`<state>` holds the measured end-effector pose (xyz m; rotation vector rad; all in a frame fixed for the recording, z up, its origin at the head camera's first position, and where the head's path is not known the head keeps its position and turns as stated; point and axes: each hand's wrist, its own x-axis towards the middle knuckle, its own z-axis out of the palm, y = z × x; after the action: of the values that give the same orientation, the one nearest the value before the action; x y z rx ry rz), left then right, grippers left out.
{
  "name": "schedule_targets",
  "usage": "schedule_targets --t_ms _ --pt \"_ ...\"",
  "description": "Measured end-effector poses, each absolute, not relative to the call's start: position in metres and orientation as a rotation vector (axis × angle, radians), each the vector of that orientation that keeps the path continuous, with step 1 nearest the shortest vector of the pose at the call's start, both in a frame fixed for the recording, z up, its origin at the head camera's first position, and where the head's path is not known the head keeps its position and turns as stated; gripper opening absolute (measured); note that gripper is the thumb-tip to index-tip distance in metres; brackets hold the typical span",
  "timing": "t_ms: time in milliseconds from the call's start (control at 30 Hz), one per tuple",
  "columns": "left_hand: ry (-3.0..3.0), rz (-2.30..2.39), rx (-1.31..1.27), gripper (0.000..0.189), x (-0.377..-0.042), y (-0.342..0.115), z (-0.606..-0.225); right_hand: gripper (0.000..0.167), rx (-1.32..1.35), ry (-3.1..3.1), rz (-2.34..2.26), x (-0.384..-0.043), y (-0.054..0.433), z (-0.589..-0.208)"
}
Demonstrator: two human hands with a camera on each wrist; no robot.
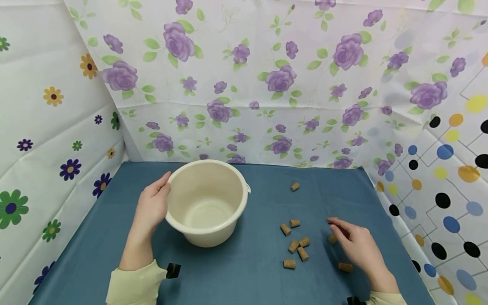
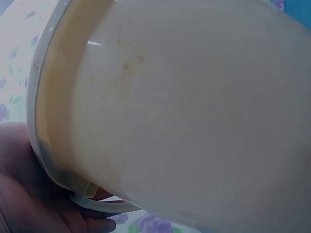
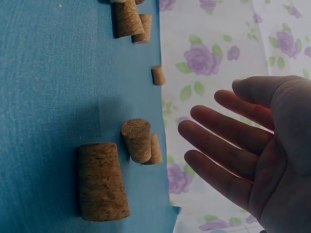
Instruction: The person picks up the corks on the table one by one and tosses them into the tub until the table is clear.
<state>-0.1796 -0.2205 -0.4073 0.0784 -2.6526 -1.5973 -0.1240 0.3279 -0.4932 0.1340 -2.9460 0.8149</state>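
Note:
My left hand (image 1: pixel 152 203) grips the rim of a cream plastic bucket (image 1: pixel 207 228) on its left side. The bucket's mouth faces up and toward me, and no objects show inside. Its outer wall (image 2: pixel 194 116) fills most of the left wrist view, with part of a handle (image 2: pixel 104 206) beside the fingers. Over on the right, my right hand (image 1: pixel 358 243) hovers above the corks, holding nothing. Its fingers are loosely extended in the right wrist view. One cork (image 1: pixel 332 239) is partly hidden behind this hand, and another cork (image 1: pixel 345 267) lies just below it.
Several tapered corks (image 1: pixel 293 246) lie scattered between the bucket and my right hand. A single cork (image 1: pixel 295 186) lies farther back. Blue cloth (image 1: pixel 251 271) covers the table, and patterned sheets (image 1: pixel 244 84) rise along its back and sides.

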Motion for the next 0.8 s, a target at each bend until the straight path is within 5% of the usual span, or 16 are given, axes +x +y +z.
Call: schedule_targets --t_ms 800 --pt "-2.624 -1.666 0.061 0.051 -0.169 -0.191 -0.409 0.047 0.067 -2.972 0.858 -0.121 0.328 -0.494"
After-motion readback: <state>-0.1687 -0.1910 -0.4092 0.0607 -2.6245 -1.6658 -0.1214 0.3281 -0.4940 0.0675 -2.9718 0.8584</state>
